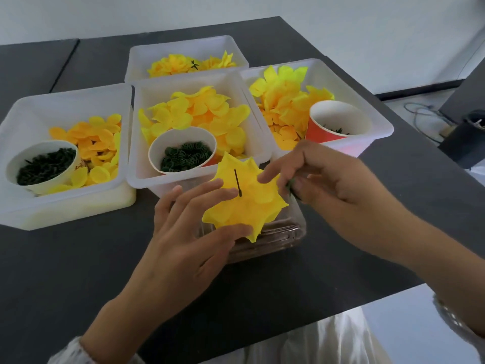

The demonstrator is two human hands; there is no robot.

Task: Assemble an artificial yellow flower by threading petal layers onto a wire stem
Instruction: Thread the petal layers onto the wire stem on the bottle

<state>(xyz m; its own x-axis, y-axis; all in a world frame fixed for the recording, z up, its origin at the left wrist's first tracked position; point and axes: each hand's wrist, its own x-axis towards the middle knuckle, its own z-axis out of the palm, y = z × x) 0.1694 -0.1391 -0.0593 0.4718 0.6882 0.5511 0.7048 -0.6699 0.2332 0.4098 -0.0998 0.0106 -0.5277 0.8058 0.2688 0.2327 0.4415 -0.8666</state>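
A dark table (65, 258) is seen across most of the frame, with a white wall (341, 22) behind it along the top. At the right edge, a black container (469, 137) and loose cables (422, 114) are seen on the floor.

Four white plastic bins stand on the dark table (78, 258): the middle bin (199, 82), a left bin (65, 101) beside it, a right bin (378, 119) on its other side, and a far bin (183, 48) behind it. Three paper cups (181, 143) (one each in the left, middle and right bins). One clear container (294, 232) lies nearer than the middle bin. Two hands (183, 245).
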